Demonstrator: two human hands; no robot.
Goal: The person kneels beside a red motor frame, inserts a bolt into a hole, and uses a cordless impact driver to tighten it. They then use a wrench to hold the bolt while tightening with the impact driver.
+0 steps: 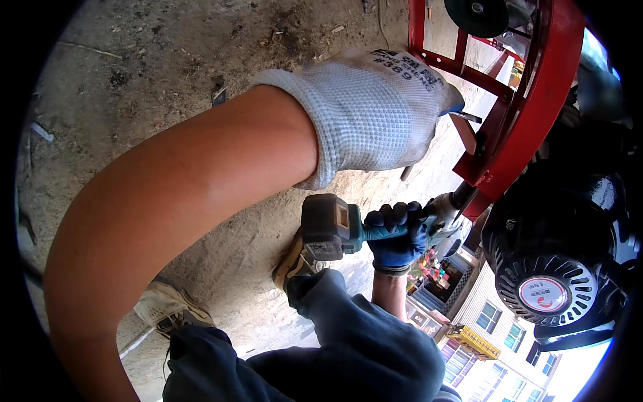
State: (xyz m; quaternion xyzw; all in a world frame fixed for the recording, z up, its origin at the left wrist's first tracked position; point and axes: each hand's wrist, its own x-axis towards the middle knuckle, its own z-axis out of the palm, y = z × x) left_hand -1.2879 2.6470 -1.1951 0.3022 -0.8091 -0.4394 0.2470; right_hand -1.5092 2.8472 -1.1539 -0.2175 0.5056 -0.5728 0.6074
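My left hand (402, 107), in a white-grey knit glove with a blue palm, is by the red metal frame (541, 100). It grips a slim metal tool (469, 117) that sticks out beyond its mostly hidden fingers. Below it, my right hand (396, 238), in a blue and black glove, is wrapped round the handle of a teal and black cordless impact wrench (325, 228). The wrench's nose reaches the lower part of the frame, where a dark socket (459, 197) shows.
A black engine (546, 244) with a slotted round cover stands at the right. A small black wheel (474, 13) is at the top of the frame. Dirty concrete ground (154, 80) lies at left, under my shoes (171, 308). A building (495, 315) shows beyond.
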